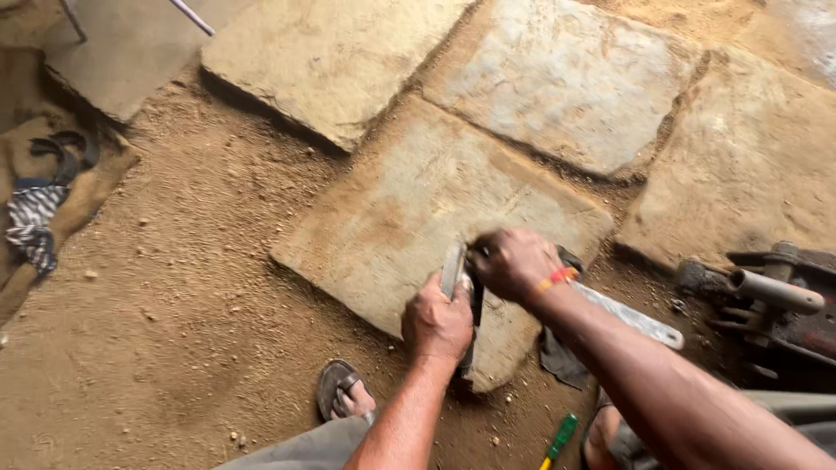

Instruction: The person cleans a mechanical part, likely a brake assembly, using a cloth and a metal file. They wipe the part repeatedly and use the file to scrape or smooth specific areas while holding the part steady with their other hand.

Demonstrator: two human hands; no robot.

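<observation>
Between the fingers of the left hand (pixel 438 320), curled tight round it, stands a flat metal bar (pixel 453 268), its lower end on the stone slab (pixel 409 209); just beside, the right hand (pixel 512 261) is closed over something I cannot make out. Right of the right hand lies a long flat metal strip (pixel 631 318) over a dark cloth (pixel 562 357), and below it a green-handled tool (pixel 559 438) on the dirt floor (pixel 174 331). The bar looks stiff, heavy and smooth-sided, best gripped at mid-length.
</observation>
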